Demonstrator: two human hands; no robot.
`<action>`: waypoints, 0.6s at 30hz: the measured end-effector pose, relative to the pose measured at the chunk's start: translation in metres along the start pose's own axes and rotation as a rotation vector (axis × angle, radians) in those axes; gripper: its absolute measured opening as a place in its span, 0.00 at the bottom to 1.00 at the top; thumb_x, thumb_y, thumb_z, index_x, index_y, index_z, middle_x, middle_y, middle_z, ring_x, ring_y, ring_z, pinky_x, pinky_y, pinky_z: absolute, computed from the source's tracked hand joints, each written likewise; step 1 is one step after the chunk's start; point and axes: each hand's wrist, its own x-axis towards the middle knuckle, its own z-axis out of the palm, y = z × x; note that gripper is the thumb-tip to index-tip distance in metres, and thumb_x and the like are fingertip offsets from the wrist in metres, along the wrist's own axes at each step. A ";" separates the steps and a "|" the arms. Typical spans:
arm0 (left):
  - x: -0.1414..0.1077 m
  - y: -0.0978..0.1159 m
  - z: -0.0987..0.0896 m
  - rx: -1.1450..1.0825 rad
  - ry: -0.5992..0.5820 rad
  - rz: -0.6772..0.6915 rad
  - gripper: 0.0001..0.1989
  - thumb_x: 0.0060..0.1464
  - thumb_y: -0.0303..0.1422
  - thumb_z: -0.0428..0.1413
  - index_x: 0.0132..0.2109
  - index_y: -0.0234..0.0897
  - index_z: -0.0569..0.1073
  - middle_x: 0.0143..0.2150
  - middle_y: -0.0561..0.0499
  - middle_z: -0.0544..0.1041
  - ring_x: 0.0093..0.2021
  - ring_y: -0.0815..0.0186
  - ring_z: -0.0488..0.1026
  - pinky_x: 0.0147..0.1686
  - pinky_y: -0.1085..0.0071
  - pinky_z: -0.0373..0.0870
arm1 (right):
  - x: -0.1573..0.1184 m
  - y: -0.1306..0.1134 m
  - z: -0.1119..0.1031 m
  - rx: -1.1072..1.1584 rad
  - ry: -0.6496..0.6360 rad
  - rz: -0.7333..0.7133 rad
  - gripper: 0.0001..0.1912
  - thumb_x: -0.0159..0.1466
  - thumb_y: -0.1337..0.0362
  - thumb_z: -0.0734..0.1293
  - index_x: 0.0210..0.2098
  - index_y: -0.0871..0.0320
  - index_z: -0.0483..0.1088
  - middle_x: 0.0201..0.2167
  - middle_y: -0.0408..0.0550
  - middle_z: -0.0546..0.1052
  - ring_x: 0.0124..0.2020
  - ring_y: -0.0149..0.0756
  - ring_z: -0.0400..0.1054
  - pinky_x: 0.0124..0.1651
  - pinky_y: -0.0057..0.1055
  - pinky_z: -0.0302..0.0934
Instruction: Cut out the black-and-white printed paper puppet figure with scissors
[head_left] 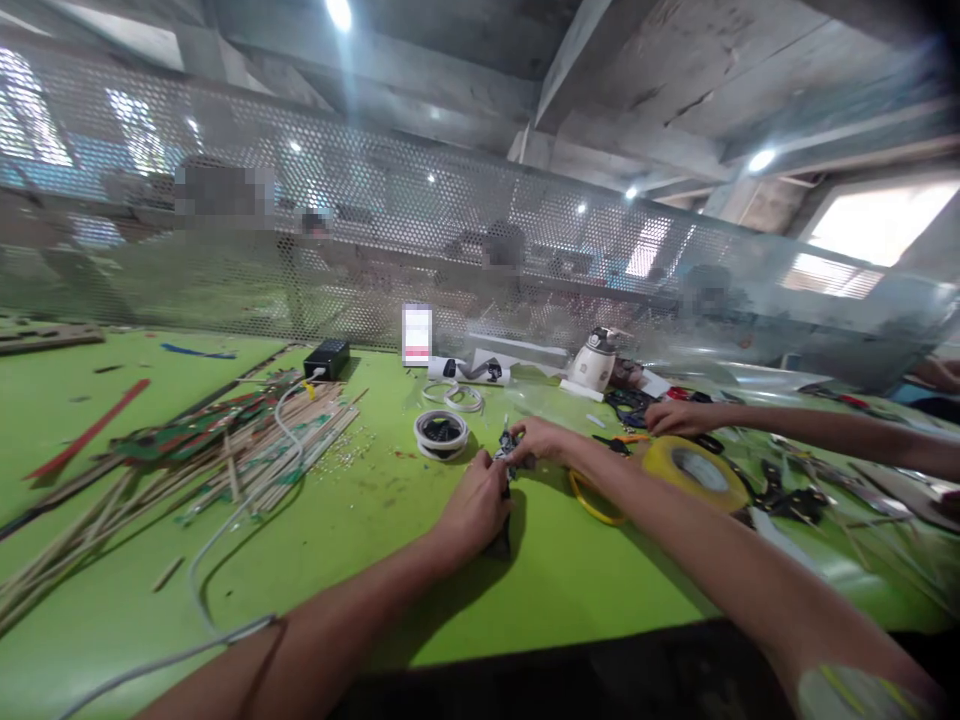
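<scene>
My left hand (478,502) is closed around the lower part of a small dark and silvery object (507,447) above the green table. My right hand (538,440) pinches the same object from the right, its fingers near the top. A dark flap (499,543) hangs down under my left hand; I cannot tell its material. The object's exact kind is too small and too covered by fingers to make out. Just behind and left of my hands stands a white-rimmed round container (441,436) with something dark inside.
A wide roll of yellow tape (697,472) lies to the right, beside another person's hand (675,416). Thin wooden sticks (255,465) and a white cable (196,575) spread over the left. Toward the back are a black box (327,359), a phone (417,335) and a perforated screen (375,240).
</scene>
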 end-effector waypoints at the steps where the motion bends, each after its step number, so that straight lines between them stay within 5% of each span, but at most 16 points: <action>1: 0.000 0.000 0.000 -0.014 0.006 -0.004 0.09 0.45 0.25 0.59 0.34 0.38 0.66 0.38 0.51 0.64 0.36 0.62 0.64 0.39 0.66 0.65 | -0.002 0.003 -0.001 0.037 0.035 -0.018 0.09 0.66 0.62 0.66 0.43 0.62 0.70 0.37 0.45 0.76 0.32 0.31 0.72 0.34 0.31 0.70; 6: 0.003 0.001 -0.005 -0.124 0.070 -0.048 0.10 0.44 0.25 0.60 0.31 0.39 0.66 0.37 0.51 0.64 0.36 0.62 0.65 0.39 0.65 0.65 | -0.017 0.011 -0.011 0.235 0.155 -0.213 0.05 0.64 0.65 0.68 0.35 0.62 0.71 0.31 0.41 0.73 0.29 0.29 0.69 0.33 0.30 0.67; 11: 0.014 -0.002 -0.019 -0.320 0.156 -0.181 0.08 0.55 0.37 0.54 0.37 0.37 0.68 0.34 0.47 0.70 0.35 0.58 0.69 0.36 0.63 0.65 | -0.039 0.005 -0.022 0.515 0.201 -0.432 0.12 0.53 0.69 0.73 0.36 0.60 0.71 0.29 0.39 0.73 0.31 0.29 0.68 0.38 0.30 0.64; 18: 0.012 0.005 -0.014 -0.756 -0.164 -0.272 0.10 0.49 0.37 0.58 0.27 0.35 0.71 0.23 0.48 0.76 0.22 0.62 0.72 0.25 0.67 0.68 | -0.040 0.010 -0.019 0.799 0.370 -0.476 0.25 0.48 0.67 0.76 0.46 0.58 0.72 0.25 0.35 0.68 0.27 0.26 0.62 0.33 0.25 0.59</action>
